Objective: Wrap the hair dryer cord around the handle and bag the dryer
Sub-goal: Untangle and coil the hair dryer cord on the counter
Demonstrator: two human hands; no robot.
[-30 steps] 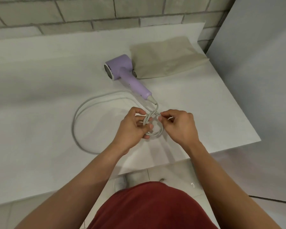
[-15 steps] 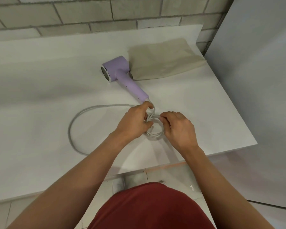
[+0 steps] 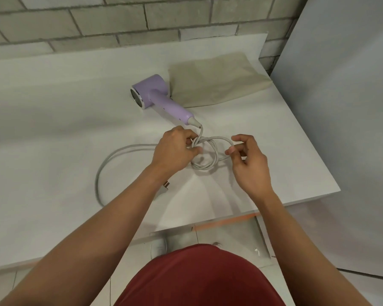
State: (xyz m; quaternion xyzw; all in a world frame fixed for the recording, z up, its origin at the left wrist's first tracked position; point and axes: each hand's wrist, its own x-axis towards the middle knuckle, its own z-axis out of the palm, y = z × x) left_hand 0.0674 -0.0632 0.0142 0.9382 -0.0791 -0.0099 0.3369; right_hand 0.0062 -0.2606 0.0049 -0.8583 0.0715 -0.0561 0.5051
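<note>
The lilac hair dryer (image 3: 157,94) lies on its side on the white table (image 3: 53,120), handle pointing toward me. Its grey cord (image 3: 111,157) leaves the handle's end, forms small coils (image 3: 205,166) between my hands and trails in a wide loop to the left. The plug (image 3: 165,187) peeks out beside my left forearm. My left hand (image 3: 175,151) grips the coils where they cross. My right hand (image 3: 249,162) pinches the right side of the coil between thumb and forefinger. A flat beige bag (image 3: 217,80) lies right behind the dryer's head.
A grey brick wall (image 3: 142,16) runs along the far side of the table. A pale panel (image 3: 341,107) stands at the right. The table's near edge (image 3: 208,224) is just in front of my body, with tiled floor below.
My right hand has moved to the right, pulling the coil wider. My left hand keeps its grip near the handle's end. The trailing loop at the left has shrunk.
</note>
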